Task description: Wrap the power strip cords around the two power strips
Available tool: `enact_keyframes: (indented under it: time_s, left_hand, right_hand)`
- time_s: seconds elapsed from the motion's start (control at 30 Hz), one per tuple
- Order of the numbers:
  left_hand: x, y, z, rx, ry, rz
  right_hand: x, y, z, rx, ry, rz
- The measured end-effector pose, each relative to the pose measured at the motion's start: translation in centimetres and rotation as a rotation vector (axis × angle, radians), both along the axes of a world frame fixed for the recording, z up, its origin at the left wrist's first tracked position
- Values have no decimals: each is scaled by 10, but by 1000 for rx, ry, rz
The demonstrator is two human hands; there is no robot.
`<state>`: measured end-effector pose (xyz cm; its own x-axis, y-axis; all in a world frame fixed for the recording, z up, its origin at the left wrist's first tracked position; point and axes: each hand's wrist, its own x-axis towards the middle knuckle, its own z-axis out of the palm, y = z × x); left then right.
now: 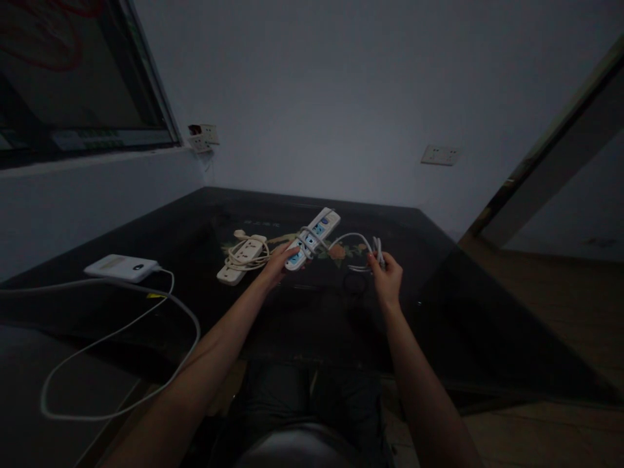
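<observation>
My left hand [279, 265] is closed around the near end of a white power strip [325, 225] with blue socket faces, held tilted above the dark table. A grey cord [354, 234] is wrapped a few turns around the strip's middle. From there it arcs across to my right hand [388, 277], whose fingers are closed on a gathered bundle of that cord. Left of my left hand, a second power strip [231, 275], cream-coloured, lies on the table with its own cord wound over it and its plug at the far side.
The black glossy table [312, 325] bears a printed flower pattern. At left lies a white power bank [120, 267] with a white cable [117, 416] looping down past my left forearm. Wall sockets [439, 155] sit behind, and a window [82, 78] is at left.
</observation>
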<state>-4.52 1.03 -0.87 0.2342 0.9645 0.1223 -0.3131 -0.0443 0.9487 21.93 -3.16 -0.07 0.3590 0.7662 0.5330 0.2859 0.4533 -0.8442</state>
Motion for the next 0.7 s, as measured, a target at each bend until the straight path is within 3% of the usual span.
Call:
enact_keyframes:
  time_s: [0.1,0.23,0.37,0.5,0.57,0.7]
  left_hand:
    - [-2,6,-5,-10,35,55]
    - [-2,4,-8,-50,140,-19]
    - [0,-7,-4,-93,251,-195]
    - [-1,-19,4,-101,322,-508]
    - [-2,-22,7,-98,308,-599]
    - [-6,-21,8,-100,99,-533]
  right_hand:
    - [0,-4,3,41,13,-5]
    - [6,-4,5,116,133,-60]
    - [12,-1,4,170,229,-132]
    - [15,3,3,181,234,-178]
    - [15,3,3,154,211,-161]
    - [12,1,5,108,146,-120]
